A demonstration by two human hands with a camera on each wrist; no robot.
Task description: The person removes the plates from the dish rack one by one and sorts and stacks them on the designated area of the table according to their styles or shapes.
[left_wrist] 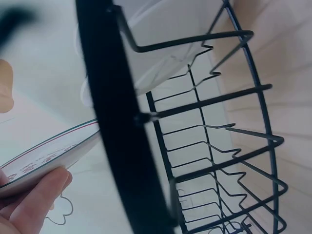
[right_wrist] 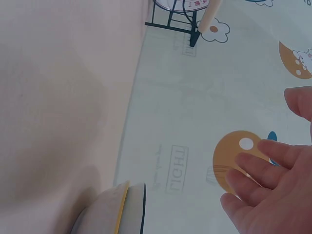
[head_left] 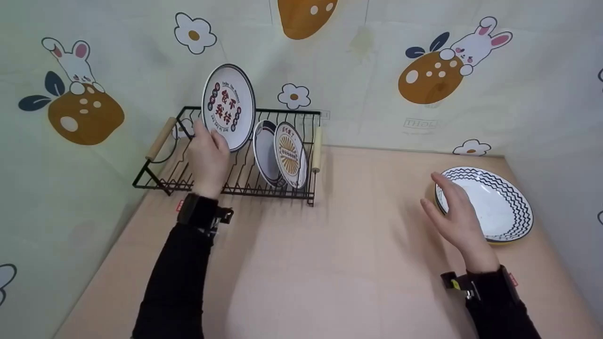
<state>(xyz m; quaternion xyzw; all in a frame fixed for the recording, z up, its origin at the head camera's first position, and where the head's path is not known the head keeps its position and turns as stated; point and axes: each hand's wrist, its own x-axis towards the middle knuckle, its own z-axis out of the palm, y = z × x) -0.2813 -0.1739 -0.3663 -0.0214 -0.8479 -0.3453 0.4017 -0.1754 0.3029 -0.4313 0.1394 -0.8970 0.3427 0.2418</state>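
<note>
My left hand (head_left: 209, 157) grips a white plate (head_left: 231, 106) with a dark rim and red characters by its lower left edge. It holds the plate nearly upright over the left part of a black wire dish rack (head_left: 235, 192). In the left wrist view, the thumb and fingers pinch the edge of that plate (left_wrist: 53, 156), beside the rack's bars. My right hand (head_left: 454, 219), fingers extended and holding nothing, hovers at the left side of a white bowl (head_left: 494, 207) with black wavy lines. Its spread fingers also show in the right wrist view.
Two plates stand in the rack's right part: one with a gold sunburst (head_left: 289, 153), the other a plate (head_left: 265, 155) with a dark rim. Wooden handles (head_left: 317, 149) flank the rack. A yellow-edged dish lies under the bowl. A printed cloth (head_left: 358, 84) hangs behind the table (head_left: 348, 263).
</note>
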